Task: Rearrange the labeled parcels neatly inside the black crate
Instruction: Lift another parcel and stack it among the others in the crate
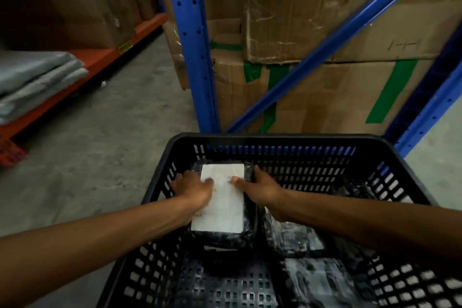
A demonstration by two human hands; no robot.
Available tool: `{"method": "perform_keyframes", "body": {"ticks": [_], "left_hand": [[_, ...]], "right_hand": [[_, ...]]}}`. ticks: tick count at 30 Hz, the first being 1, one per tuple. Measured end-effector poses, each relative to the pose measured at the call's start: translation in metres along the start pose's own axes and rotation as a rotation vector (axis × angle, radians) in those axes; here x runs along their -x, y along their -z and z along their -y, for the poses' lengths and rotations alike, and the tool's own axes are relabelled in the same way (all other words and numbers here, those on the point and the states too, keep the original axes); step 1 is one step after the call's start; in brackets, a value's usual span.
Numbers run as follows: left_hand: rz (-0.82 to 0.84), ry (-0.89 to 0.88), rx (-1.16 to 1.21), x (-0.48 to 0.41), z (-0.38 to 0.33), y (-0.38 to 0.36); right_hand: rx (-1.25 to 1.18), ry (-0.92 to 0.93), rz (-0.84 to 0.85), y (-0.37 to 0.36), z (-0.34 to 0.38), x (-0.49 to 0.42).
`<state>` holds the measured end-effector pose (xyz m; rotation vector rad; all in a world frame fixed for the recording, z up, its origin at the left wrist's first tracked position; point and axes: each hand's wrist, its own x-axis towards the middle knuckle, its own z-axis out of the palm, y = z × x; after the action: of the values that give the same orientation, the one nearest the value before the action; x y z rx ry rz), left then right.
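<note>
A black slotted plastic crate (295, 141) stands on the floor in front of me. In its far-left corner lies a black-wrapped parcel with a large white label (222, 204) facing up. My left hand (193, 189) grips the parcel's left side, thumb on the label. My right hand (260, 189) grips its right side, thumb on the label too. Other black-wrapped parcels (290, 237) lie to the right under my right forearm, one (322, 280) nearer me and another (355, 186) against the right wall.
A blue rack upright (193, 45) and a diagonal brace (332, 38) stand right behind the crate, with taped cardboard boxes (337, 92) stacked behind them. An orange shelf beam (82, 70) at left carries boxes and folded grey bags (35, 80). Concrete floor (112, 137) lies to the left.
</note>
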<state>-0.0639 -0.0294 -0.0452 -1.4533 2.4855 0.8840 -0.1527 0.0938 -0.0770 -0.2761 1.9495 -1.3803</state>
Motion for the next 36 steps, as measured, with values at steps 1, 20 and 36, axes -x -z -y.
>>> {"method": "perform_keyframes", "body": {"ticks": [1,20,36], "left_hand": [[0.057,0.013,-0.111,-0.001,-0.003,-0.004],[0.32,-0.891,-1.002,0.077,-0.049,-0.13],[0.132,-0.654,-1.007,0.048,-0.032,-0.189]], "right_hand": [[0.099,-0.034,0.037,-0.009,-0.004,-0.005],[1.79,0.125,0.353,0.128,-0.099,0.059],[1.838,0.091,0.364,0.122,-0.106,0.037]]}}
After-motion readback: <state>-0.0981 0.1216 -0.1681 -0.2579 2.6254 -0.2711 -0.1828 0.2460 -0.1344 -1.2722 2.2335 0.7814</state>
